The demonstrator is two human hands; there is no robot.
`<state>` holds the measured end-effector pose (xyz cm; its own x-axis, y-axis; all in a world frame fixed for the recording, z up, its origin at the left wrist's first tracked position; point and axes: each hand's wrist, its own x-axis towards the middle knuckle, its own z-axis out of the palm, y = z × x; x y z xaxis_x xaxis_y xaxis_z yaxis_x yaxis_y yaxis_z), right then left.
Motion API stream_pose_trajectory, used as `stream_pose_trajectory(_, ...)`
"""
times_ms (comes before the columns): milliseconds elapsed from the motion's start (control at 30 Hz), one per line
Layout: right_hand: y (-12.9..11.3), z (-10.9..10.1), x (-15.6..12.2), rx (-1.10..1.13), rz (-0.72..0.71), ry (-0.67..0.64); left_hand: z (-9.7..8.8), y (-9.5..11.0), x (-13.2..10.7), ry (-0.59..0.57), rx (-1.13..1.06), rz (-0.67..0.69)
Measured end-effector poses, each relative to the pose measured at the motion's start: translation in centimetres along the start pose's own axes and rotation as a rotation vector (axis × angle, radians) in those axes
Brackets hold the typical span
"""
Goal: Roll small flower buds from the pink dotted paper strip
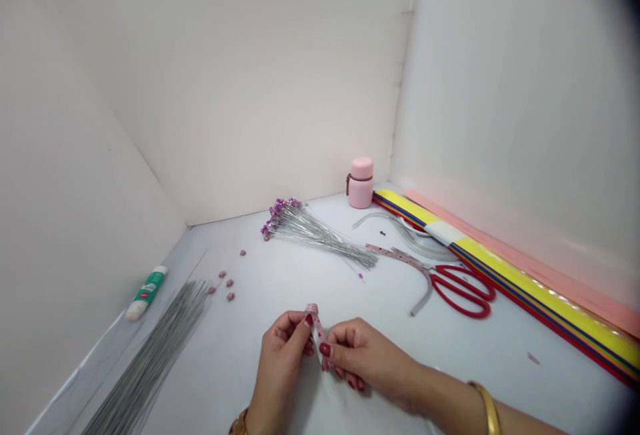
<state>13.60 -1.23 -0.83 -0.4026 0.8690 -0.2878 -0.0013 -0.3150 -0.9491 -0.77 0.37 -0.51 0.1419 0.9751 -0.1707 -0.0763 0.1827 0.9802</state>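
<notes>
A narrow pink paper strip with red spots (319, 335) runs between my two hands near the front of the table. Its upper end is folded into a small knot or loop, pinched between the thumb and fingers of my left hand (285, 348). Lower down the strip, my right hand (363, 355) grips it between thumb and fingers. Several small pink folded paper stars (230, 283) lie on the table left of my hands. Another spotted strip (395, 254) rests near red-handled scissors (463, 290) to the right.
Grey wires (155, 355) lie at front left beside a glue stick (147, 293). Silver stems with purple tips (320, 235) lie behind my hands. A pink bottle (361, 183) stands at the back; coloured sheets (500, 268) line the right wall near curled clear strips (420, 242).
</notes>
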Motion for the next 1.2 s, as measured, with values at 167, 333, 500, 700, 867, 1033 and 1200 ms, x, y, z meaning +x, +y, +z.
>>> stream_pose_trajectory(167, -0.4, 0.0, 0.3, 0.085, -0.094, 0.134, 0.2, 0.1, -0.6, -0.015, 0.109, 0.042)
stream_pose_trajectory(333, -0.5, -0.5, 0.3, 0.148, -0.164, 0.152, 0.4, -0.4, -1.0, -0.114, 0.234, 0.126)
stream_pose_trajectory(500, -0.8, -0.2, 0.4, 0.219, -0.063, 0.156, 0.2, -0.3, -1.4, -0.126, 0.288, 0.188)
stream_pose_trajectory(700, -1.0, -0.1, 0.6, 0.304, 0.0, 0.231, -0.1, -0.2, -1.5, -0.105, 0.292, 0.159)
stream_pose_trajectory(867, -1.1, -2.2, 1.1, 0.401, -0.126, 0.455, 0.0, -0.6, -1.3, -0.168, 0.241, 0.069)
stream_pose_trajectory(1033, -1.3, -2.9, 1.1, 0.374, -0.221, 0.576, 0.1, -0.7, -1.0, -0.167, 0.187, -0.019)
stream_pose_trajectory(1200, -0.3, -0.7, 0.9, 0.067, -0.043, 0.205, 0.0, -0.7, -0.9, -0.166, 0.208, 0.006)
